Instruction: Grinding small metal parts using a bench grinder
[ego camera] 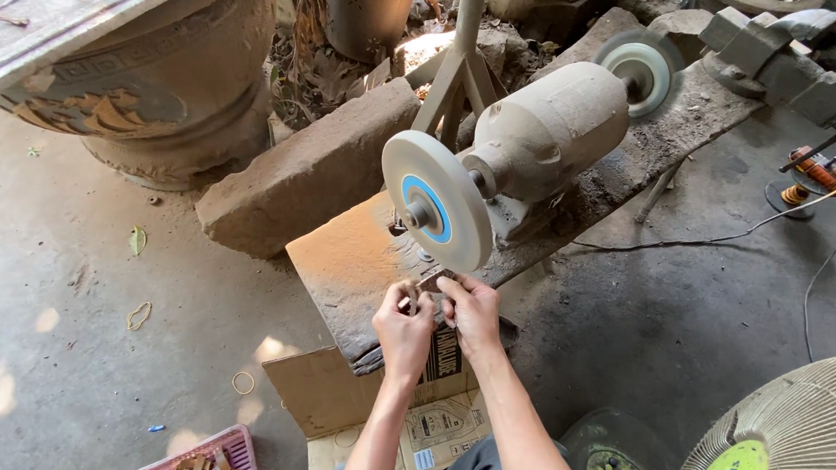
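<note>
My left hand (404,329) and my right hand (472,310) are close together, both pinching a small brown flat piece (430,283) between the fingertips. They hold it just below the rim of the white grinding wheel (435,202) with a blue centre. That wheel is mounted on a dusty bench grinder motor (551,128), which carries a second wheel (640,65) at its far end. The grinder sits on a worn wooden plank (357,262).
A cardboard box (341,396) lies under the plank's near end. A pink basket (234,453) of several brown strips sits at lower left. A stone block (305,169), a large pot (157,82), a vise (780,54), cables (816,195) and a fan (809,419) surround the spot.
</note>
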